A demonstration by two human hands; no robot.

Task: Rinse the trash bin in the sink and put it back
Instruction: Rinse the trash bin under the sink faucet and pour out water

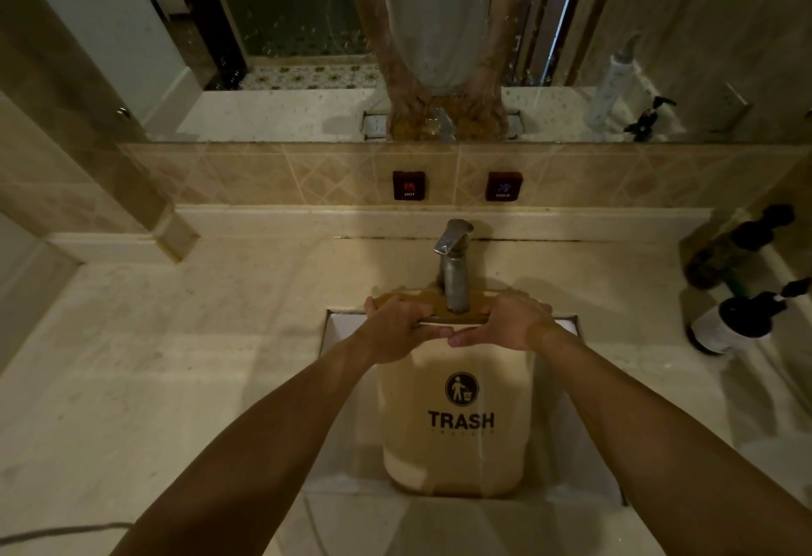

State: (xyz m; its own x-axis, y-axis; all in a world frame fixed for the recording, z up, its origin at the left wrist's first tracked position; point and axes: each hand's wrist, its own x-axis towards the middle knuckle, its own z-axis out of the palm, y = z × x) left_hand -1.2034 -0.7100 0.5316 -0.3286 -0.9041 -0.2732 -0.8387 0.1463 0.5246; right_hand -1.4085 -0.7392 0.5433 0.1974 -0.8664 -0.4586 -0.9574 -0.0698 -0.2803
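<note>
Both grips, left hand (397, 327) and right hand (512, 322), holding trash bin (457, 419) rim, sink (347, 445), marble counter (175, 357), mirror (307, 50)

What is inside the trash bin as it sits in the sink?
Unclear. The trash bin stands in the sink beneath the faucet, but the left hand and right hand gripping its rim cover most of the opening; any contents or water stay hidden.

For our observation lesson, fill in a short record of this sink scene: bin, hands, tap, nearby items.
bin: trash bin stands in the sink, opening under the tap
left hand: left hand grips the rim
right hand: right hand grips the rim
tap: faucet above the opening; water flow cannot be told
nearby: pump bottles on the right of the counter
</note>
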